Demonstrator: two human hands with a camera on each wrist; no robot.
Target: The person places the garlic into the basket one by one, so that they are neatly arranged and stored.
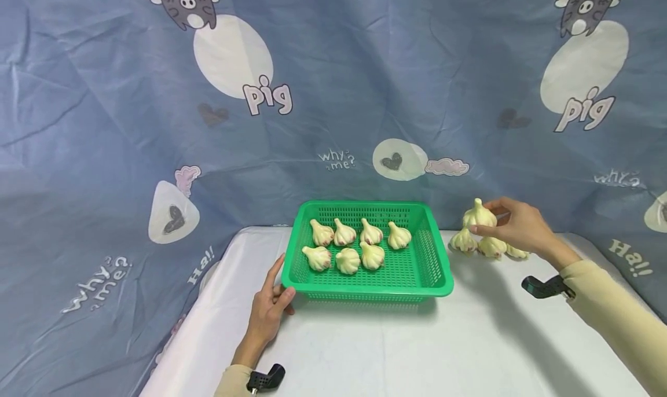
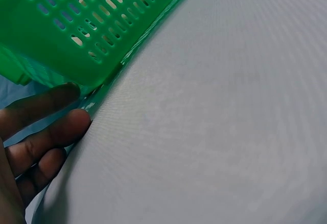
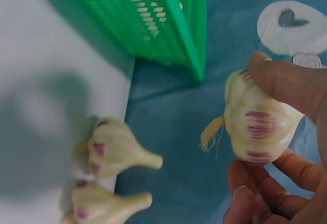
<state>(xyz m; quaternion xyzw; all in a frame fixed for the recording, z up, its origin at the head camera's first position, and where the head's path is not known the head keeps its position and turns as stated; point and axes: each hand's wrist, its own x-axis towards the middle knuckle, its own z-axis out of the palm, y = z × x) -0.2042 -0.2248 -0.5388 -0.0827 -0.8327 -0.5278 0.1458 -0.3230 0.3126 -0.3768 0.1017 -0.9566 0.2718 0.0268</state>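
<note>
My right hand [image 1: 521, 226] pinches a garlic bulb [image 1: 478, 216] between thumb and fingers, its stem pointing up in the head view. In the right wrist view, the roots of this bulb and its purple streaks show between the fingertips. Below it, more garlic bulbs [image 1: 464, 241] lie on the table, partly hidden by the hand. Several garlic bulbs [image 1: 347, 261] sit in two rows inside a green plastic basket [image 1: 367, 290]. At its front left corner, my left hand [image 1: 268, 313] touches the basket with loosely extended fingers.
A white cloth [image 1: 365, 350] covers the table under the basket. Behind it hangs a blue printed curtain [image 1: 323, 119] close to the table's back edge. Small black devices [image 1: 544, 287] are worn at both wrists.
</note>
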